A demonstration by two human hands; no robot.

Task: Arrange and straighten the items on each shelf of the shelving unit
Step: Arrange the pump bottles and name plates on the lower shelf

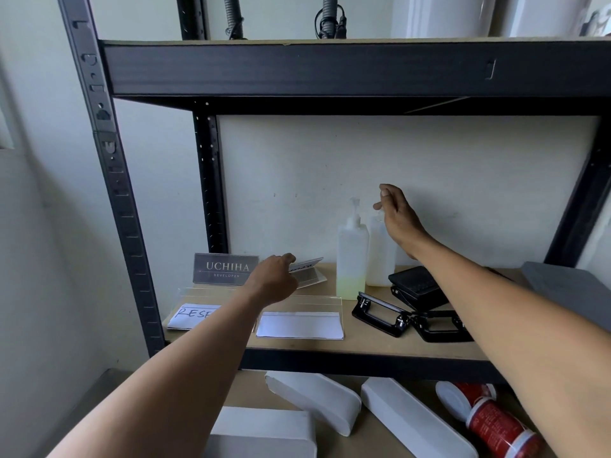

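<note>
White boxes (pixel 314 401) and a red can (pixel 496 424) lie askew on the lower shelf (pixel 251 388), not yet tidied. Above, the left hand (pixel 274 279) pinches a tilted sign holder (pixel 307 271); the right hand (pixel 396 213), fingers loose, hovers over two bottles (pixel 352 256). Hole punches (pixel 413 312) remain crooked.

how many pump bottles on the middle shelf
2. One pump bottle with yellowish liquid stands mid-shelf; a second bottle stands right beside it, partly behind the right hand. None seem hidden.
</note>
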